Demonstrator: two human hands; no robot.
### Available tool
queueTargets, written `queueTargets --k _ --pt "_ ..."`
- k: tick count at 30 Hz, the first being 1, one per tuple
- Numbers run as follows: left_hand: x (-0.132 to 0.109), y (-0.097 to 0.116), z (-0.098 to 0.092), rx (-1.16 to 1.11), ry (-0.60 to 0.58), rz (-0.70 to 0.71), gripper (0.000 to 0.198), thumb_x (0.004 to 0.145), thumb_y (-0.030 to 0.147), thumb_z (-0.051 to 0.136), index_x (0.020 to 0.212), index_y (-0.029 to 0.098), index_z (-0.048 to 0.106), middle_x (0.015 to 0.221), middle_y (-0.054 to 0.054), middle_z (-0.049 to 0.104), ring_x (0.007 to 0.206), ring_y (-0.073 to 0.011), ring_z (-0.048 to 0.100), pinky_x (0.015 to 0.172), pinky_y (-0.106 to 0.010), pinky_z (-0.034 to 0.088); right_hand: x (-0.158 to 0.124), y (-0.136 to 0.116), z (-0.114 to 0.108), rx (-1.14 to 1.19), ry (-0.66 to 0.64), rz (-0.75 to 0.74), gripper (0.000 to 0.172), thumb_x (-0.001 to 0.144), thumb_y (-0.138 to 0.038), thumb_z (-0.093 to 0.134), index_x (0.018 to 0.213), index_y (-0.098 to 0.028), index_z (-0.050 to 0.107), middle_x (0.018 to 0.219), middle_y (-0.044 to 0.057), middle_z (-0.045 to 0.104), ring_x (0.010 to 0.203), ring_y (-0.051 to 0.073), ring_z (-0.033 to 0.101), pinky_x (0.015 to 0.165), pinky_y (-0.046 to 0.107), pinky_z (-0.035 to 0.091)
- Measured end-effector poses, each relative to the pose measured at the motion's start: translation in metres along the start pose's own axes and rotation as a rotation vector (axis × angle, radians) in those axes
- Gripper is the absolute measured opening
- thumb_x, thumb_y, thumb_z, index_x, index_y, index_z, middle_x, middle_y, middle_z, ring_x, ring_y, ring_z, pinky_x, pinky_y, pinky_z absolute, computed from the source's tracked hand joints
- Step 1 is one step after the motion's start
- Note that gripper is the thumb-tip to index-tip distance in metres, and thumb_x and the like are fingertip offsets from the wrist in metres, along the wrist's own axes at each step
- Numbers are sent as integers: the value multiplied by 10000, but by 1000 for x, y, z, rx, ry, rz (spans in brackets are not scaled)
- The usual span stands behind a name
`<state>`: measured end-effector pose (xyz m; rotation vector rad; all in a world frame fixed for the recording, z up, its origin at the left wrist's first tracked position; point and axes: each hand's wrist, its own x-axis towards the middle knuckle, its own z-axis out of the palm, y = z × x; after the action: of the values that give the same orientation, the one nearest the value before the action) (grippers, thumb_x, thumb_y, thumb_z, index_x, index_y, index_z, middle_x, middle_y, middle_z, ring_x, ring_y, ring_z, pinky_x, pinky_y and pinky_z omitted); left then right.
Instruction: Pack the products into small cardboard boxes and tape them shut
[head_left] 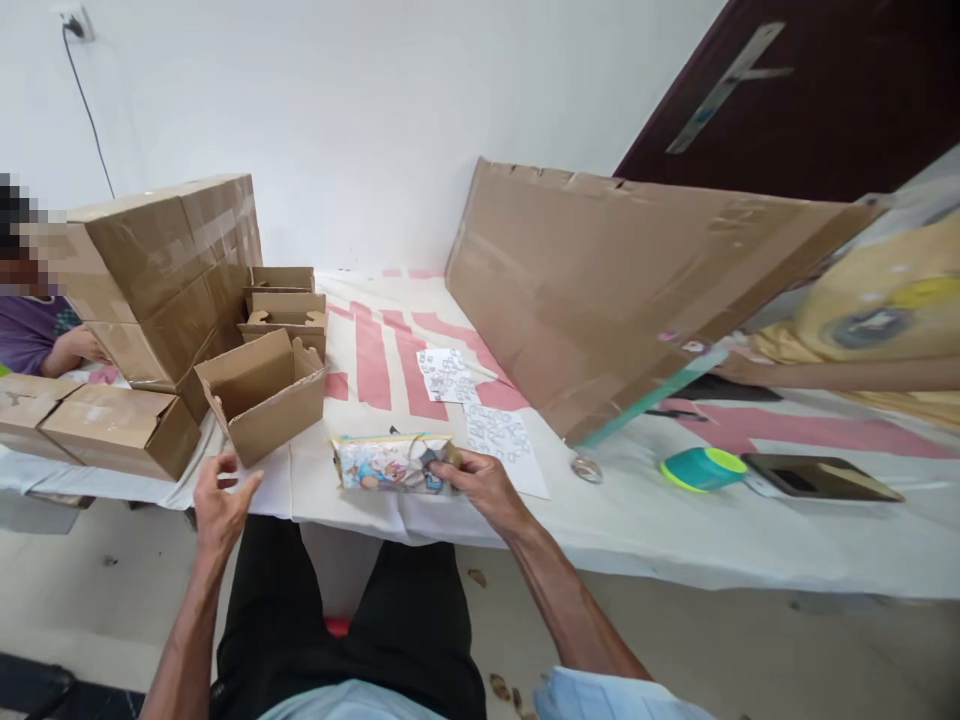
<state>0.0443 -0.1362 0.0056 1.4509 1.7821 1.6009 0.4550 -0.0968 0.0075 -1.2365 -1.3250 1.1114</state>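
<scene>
My right hand (pixel 487 487) grips the right end of a clear pouch with cartoon prints (pixel 390 465), its fingers closed on it near the table's front edge. The pouch has a yellowish upper edge; what it contains I cannot make out. My left hand (pixel 223 498) holds nothing, with thumb and fingers apart, just below an open cardboard box (pixel 274 405) that stands tilted on the table. Two printed sheets lie beyond the pouch: a smaller one (pixel 446 374) and a larger one (pixel 506 445).
Stacked cartons (pixel 161 270) and smaller boxes (pixel 112 425) stand at left. A large cardboard panel (pixel 600 290) leans on the right. A roll of tape (pixel 586 468), a teal and yellow object (pixel 701 468) and a tablet-like device (pixel 825 478) lie rightward. People sit at both sides.
</scene>
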Motion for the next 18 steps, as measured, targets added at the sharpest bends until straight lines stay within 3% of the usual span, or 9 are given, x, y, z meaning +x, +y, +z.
queueTargets --k 2,4,7,10,12,15,18 --pt "19 -12 -14 59 22 12 907 619 576 985 1381 204 663 1322 -169 669 1264 -399 665 918 -480 647 9 -2 -11 -18 93 -25 476 686 -633 906 639 -209 694 612 -4 625 598 153 522 587 301 451" --pt "44 -20 -19 50 -57 -7 1265 539 583 1027 1606 197 466 1586 -248 513 1498 -482 497 1064 -578 595 21 -3 -17 -26 166 -53 496 684 -646 899 603 -215 666 587 -5 601 589 151 515 559 292 440" --pt "80 -23 -17 -49 -216 -29 1520 474 513 1072 1724 224 256 1768 -267 300 1639 -485 304 1282 -638 380 41 -3 -19 -33 225 -69 495 663 -673 898 659 -209 727 625 22 665 615 177 579 570 310 495" --pt "103 -15 -14 -148 -310 -22 1508 468 425 1079 1729 251 270 1769 -224 347 1649 -447 312 1352 -611 239 62 1 -17 -25 249 -58 523 638 -701 903 719 -202 768 677 45 723 634 200 628 599 347 559" --pt "104 -7 -16 -204 -375 -29 1412 494 390 1064 1705 252 351 1721 -199 447 1611 -453 390 1320 -598 335 76 4 -15 -10 255 -52 538 624 -711 907 727 -201 770 701 48 739 642 205 641 617 364 583" --pt "85 7 -24 -253 -520 -98 1311 472 326 1064 1641 186 488 1542 -214 637 1481 -503 549 1170 -542 552 98 9 -7 14 228 -40 539 613 -703 916 754 -201 778 727 51 753 666 218 660 644 383 599" --pt "55 20 -31 -234 -599 -129 1206 444 273 1066 1554 161 612 1382 -194 735 1398 -515 620 1111 -520 605 124 8 14 38 152 -22 506 602 -658 938 738 -202 767 701 40 734 662 210 648 662 378 588"
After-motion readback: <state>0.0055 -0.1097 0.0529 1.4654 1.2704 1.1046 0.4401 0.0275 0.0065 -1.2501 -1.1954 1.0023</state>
